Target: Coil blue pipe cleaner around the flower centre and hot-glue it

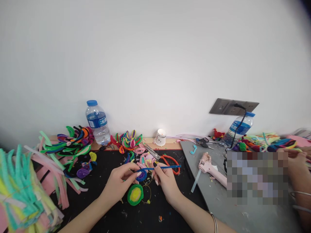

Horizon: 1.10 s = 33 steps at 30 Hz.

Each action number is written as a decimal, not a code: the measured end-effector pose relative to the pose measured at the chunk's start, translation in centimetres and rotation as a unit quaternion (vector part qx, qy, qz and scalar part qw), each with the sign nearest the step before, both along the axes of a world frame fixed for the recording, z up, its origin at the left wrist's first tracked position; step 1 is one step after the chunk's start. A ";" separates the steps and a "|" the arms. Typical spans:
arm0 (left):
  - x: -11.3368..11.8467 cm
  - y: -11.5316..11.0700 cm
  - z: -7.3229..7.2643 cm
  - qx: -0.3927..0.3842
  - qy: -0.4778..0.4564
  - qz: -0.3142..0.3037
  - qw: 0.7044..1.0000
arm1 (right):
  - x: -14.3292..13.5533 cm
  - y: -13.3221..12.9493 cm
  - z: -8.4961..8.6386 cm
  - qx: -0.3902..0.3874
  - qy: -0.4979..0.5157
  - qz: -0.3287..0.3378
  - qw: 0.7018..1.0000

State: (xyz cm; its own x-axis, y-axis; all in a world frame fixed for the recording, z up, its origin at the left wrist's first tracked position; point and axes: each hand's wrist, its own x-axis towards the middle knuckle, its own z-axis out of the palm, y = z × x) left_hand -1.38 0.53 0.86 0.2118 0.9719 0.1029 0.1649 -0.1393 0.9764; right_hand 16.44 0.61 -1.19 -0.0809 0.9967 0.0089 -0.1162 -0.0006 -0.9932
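My left hand (123,179) pinches a small blue coil (141,175) wound from pipe cleaner, near the middle of the black mat (107,210). From the coil a straight blue pipe cleaner (170,167) runs to the right, and my right hand (166,181) grips it between thumb and fingers. Just below the hands lies a green and yellow coiled disc (135,194). Beside the disc rests a thin ring with a small yellow piece (148,202). Orange-handled scissors (171,161) lie behind my right hand, partly covered by it.
Pipe cleaner bundles (21,191) fill the left side. A water bottle (97,121) and a paper cup (160,137) stand by the wall. A pink glue gun (211,170) lies on the grey board (218,207). Another person's hand (297,161) is at the far right, near a second bottle (239,127).
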 end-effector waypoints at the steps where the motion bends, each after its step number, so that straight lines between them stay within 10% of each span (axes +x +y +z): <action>1: 0.0 0.0 -0.1 0.004 -0.003 -0.002 1.000 | 0.0 0.0 0.0 -0.002 0.004 0.000 1.000; 22: -0.1 0.1 -0.8 -0.018 -0.015 -0.039 0.999 | 0.2 0.1 0.0 -0.019 0.056 -0.013 0.998; 33: 0.4 -0.5 0.1 0.015 0.068 -0.154 0.986 | 0.1 0.0 0.8 -0.023 0.047 -0.022 0.998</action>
State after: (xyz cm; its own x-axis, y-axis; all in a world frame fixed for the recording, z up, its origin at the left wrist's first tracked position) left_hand -1.01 0.01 0.97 0.5098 0.8564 0.0819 0.2388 -0.2323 0.9429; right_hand 16.49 0.60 -0.40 -0.0378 0.9988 -0.0321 -0.2106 -0.0394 -0.9768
